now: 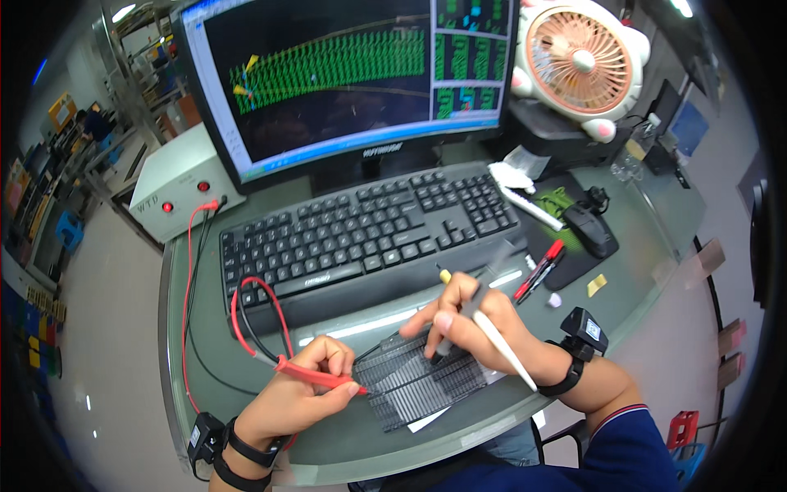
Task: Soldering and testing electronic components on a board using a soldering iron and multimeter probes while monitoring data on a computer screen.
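My left hand [307,389] is closed around a red test probe [316,375], its tip at the left side of a dark, finely ribbed panel [418,379]. The panel lies on the desk near its front edge, with a piece of white paper [429,420] partly under it. Over the panel's right part, my right hand [484,328] is closed on a white stick-like tool [504,351] with a blurred dark grey part. A dark tip shows below its fingers, and a yellow-ended thing [445,276] sticks out above them; I cannot make out what either belongs to.
Behind my hands stand a black keyboard [361,238] and a monitor [328,74]. A red lead runs from a grey box [182,184] at left. To the right are markers [539,271], a mouse [590,230], a clear bottle [635,152] and a fan [582,61].
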`<control>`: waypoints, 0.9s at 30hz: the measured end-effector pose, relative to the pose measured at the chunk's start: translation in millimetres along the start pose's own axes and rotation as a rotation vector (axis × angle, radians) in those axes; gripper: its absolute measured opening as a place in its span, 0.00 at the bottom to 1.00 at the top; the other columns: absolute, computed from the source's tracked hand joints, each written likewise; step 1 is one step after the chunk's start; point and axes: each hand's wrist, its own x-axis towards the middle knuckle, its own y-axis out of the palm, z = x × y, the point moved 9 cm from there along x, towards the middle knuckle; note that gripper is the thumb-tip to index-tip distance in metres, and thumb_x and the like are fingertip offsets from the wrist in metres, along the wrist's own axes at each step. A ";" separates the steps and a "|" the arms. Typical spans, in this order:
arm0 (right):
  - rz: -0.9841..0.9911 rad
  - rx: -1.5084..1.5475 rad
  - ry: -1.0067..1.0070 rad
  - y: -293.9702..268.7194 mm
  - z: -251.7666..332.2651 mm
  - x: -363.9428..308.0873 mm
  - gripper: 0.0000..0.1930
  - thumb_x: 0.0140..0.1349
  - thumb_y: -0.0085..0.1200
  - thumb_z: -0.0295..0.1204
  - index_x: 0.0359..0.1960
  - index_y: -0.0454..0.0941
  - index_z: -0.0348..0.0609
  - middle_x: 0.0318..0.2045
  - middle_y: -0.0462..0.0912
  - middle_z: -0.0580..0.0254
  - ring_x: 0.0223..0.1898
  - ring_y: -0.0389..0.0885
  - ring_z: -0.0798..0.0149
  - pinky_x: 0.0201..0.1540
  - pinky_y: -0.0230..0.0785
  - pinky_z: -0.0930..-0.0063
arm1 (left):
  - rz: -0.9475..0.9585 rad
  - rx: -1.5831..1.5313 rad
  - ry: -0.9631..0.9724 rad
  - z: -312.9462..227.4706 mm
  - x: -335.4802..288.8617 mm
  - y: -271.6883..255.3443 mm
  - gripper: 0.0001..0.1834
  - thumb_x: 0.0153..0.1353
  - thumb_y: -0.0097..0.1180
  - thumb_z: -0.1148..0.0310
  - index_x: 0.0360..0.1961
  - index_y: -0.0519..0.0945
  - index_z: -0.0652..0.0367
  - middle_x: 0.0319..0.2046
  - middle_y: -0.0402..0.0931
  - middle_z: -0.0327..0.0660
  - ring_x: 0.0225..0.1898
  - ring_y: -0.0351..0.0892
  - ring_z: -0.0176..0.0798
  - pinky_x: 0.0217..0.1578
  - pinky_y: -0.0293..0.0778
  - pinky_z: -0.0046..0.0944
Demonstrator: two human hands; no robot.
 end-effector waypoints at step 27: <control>-0.378 -1.302 -0.042 -89.6 17.1 16.0 0.09 0.56 0.49 0.33 0.31 0.68 0.41 0.24 0.80 0.49 0.27 0.79 0.44 0.27 0.68 0.52 | 0.025 -0.085 -0.046 -2.2 -2.3 5.4 0.15 0.55 0.59 0.75 0.32 0.62 0.55 0.36 0.64 0.36 0.38 0.66 0.27 0.43 0.69 0.31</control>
